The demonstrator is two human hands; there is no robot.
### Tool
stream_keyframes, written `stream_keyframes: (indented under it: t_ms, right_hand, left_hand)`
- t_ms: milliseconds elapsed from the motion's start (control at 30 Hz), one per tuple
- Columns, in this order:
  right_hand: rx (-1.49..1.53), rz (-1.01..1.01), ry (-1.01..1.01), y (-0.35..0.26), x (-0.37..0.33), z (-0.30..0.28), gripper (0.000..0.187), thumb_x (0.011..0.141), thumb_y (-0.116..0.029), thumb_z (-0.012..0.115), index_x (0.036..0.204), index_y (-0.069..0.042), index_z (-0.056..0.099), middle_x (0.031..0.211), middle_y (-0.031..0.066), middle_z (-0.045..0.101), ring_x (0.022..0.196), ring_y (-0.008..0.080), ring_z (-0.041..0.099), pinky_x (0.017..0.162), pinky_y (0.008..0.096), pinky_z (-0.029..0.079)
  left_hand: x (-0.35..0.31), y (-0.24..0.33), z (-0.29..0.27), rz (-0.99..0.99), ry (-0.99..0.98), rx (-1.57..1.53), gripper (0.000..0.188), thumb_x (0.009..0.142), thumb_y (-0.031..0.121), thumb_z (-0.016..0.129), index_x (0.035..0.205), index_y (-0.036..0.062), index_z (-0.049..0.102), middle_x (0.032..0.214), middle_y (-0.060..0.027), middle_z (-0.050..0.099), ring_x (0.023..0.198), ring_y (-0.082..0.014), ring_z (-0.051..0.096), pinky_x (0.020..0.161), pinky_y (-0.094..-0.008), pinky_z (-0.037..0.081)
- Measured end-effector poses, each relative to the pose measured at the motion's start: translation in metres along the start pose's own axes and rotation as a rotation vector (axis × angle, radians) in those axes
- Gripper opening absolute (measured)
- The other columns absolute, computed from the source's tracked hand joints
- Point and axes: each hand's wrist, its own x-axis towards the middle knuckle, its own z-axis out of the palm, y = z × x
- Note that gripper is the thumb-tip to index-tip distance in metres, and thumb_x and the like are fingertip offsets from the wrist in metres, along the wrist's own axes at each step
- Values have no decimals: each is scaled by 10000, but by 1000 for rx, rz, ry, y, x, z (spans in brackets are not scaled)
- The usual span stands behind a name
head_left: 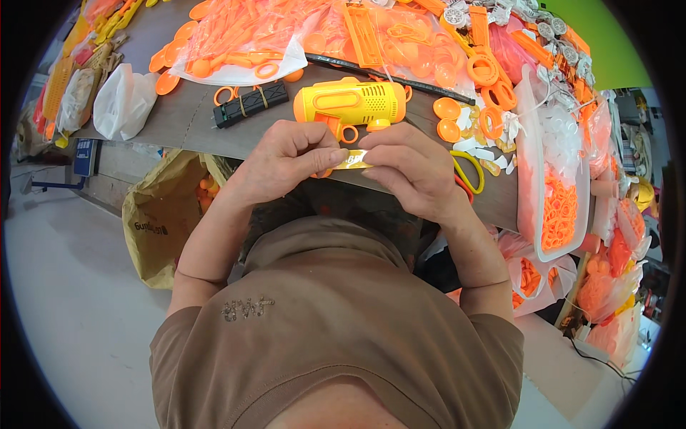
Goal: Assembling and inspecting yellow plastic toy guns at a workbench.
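Observation:
Between my two hands is a small gold sticker [351, 160] with white printing, stretched flat at the table's near edge. My left hand [289, 159] pinches its left end between thumb and forefinger. The right end sits in the fingertips of my right hand [414, 170]. Just beyond lies a yellow and orange plastic toy body [350, 102], a rounded barrel with vent holes and an orange ring below it. My fingers partly cover its lower side. Scissors with yellow and red handles [468, 174] lie right of my right hand.
A black block with a rubber band [250, 104] lies left of the toy body. Orange parts in clear bags [246, 43] fill the back. A clear bin [527, 214] of orange rings stands right. A brown paper bag [158, 250] hangs open at left.

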Motion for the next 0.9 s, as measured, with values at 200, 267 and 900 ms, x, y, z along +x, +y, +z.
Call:
stream_keyframes:
  t_ms: [200,267,900]
  right_hand:
    - [-139,-42,1,9,4,-1,260,687,34,690,925,-20,598,923,111,617,822,254,601,700,325,490]
    - [-211,-75,10,22,5,-6,260,696,44,680,933,-19,597,921,110,612,834,249,595,720,323,484]
    - [-45,363,140,73,0,3,252,760,23,652,1005,-17,604,961,70,609,901,171,578,793,272,448]
  left_hand:
    - [5,-6,-2,139,133,30,163,851,160,636,844,-2,613,698,-19,558,641,-94,500,574,-238,410]
    - [12,-15,-9,385,341,323,150,831,139,647,890,4,620,784,-52,583,722,-149,540,637,-267,437]
    - [23,-75,-27,727,475,773,353,758,27,645,1107,76,630,1182,-99,574,1043,-290,551,870,-365,468]
